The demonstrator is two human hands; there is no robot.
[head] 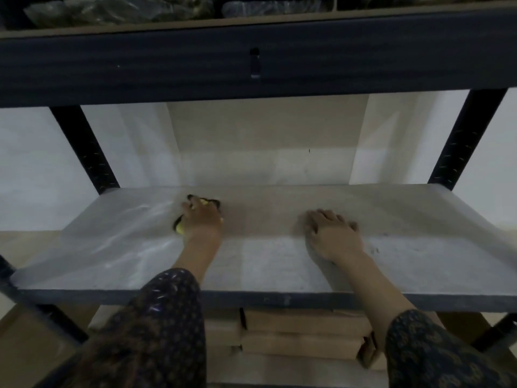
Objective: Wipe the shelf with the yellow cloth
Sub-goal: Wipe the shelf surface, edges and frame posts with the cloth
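Observation:
The shelf (279,264) is a pale board under a clear plastic sheet, set in a dark metal rack. My left hand (202,218) is far in on the left half and grips the bunched yellow cloth (180,227) against the board. Only bits of yellow and dark trim show around the fingers. My right hand (333,233) lies flat on the shelf's right half, fingers spread and straight, holding nothing.
A dark shelf beam (251,65) hangs low above the opening. Black uprights stand at the back left (86,152) and back right (464,141). Stacked cardboard boxes (302,337) sit on the level below. Bagged items lie on the top shelf (112,9).

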